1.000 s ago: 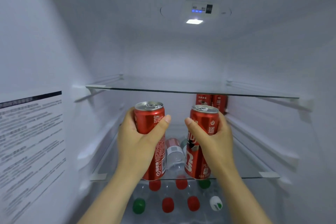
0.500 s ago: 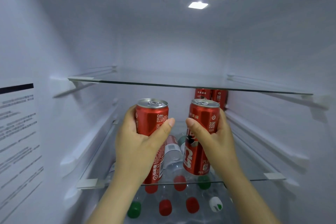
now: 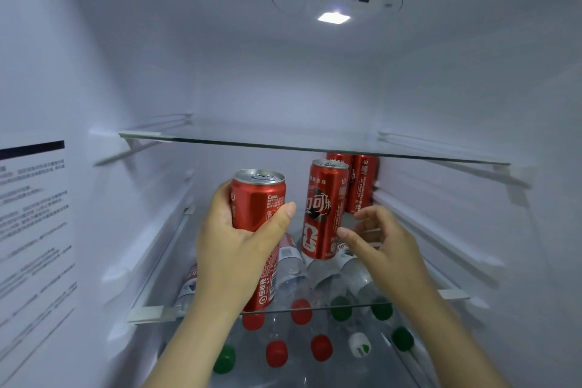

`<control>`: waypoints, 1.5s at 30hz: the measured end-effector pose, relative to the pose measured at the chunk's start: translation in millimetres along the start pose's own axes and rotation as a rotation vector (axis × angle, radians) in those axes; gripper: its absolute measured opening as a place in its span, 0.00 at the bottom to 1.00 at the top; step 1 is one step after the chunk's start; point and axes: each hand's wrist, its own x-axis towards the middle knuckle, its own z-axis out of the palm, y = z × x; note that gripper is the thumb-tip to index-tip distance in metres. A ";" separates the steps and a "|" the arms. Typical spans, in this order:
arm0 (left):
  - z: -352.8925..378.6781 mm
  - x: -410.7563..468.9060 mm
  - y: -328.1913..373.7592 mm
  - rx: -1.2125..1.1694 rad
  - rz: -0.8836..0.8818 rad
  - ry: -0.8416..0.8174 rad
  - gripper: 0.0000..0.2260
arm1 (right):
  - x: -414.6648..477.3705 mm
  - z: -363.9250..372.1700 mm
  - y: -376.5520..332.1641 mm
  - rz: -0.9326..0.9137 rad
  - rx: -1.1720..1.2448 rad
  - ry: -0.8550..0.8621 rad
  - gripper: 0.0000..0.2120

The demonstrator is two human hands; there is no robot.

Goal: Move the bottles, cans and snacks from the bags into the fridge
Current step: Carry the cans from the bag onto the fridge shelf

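Inside the fridge, my left hand (image 3: 233,249) grips an upright red cola can (image 3: 256,198) just above the front of the middle glass shelf (image 3: 148,313). A second red can (image 3: 324,214) stands upright on that shelf, further back. My right hand (image 3: 387,249) hovers just to its right with fingers loosely spread, holding nothing. Two more red cans (image 3: 362,179) stand at the shelf's back right corner.
Several clear bottles (image 3: 293,268) with red, green and white caps lie below the middle shelf, seen through the glass. An upper glass shelf (image 3: 283,143) spans the fridge above the cans. A printed label (image 3: 31,214) covers the left wall, and a light (image 3: 333,17) shines on the ceiling.
My right hand has set its can down on the middle shelf and let go, fingers now spread beside it. My left hand still holds its can.
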 end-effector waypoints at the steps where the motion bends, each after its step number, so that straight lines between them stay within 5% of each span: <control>1: -0.2 -0.3 0.1 0.001 0.002 0.004 0.20 | -1.7 -0.5 -1.6 -0.015 0.021 -0.013 0.10; 10: -0.8 -0.7 -0.1 -0.008 0.015 0.001 0.20 | 21.4 18.2 -3.4 -0.027 0.081 -0.198 0.04; 25: -1.1 1.5 -5.5 -0.037 0.045 0.002 0.22 | 69.3 62.3 20.7 0.006 0.016 -0.358 0.25; 45: -1.0 0.8 -7.5 -0.027 0.054 -0.002 0.24 | 90.0 72.6 44.8 0.077 0.000 -0.416 0.36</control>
